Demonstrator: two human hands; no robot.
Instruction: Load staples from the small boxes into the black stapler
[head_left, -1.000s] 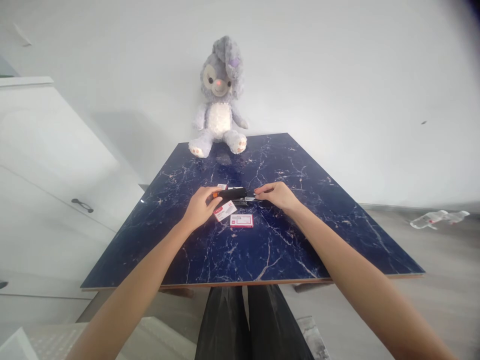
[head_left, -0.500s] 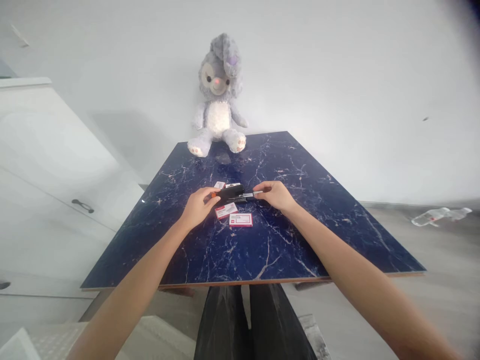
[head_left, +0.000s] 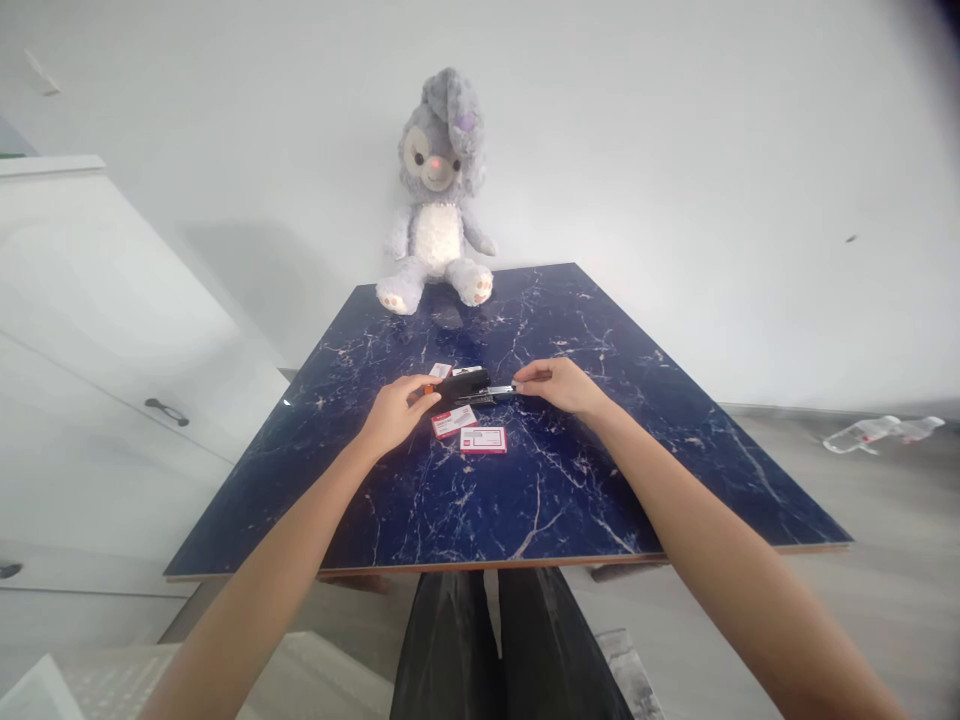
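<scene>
Stapler (head_left: 466, 386) among small boxes (head_left: 484, 440) over the blue table (head_left: 600, 490) seems half-worked, metal strip (head_left: 498, 390) jutting, not yet flush, left hand (head_left: 391, 415) gripping its body, right hand (head_left: 559, 385) apparently pinching the strip's end.

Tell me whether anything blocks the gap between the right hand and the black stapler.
Nothing visible does: the silver strip jutting from the black stapler extends to the right hand's fingertips. Two red-and-white boxes lie on the near side, outside that line.
</scene>
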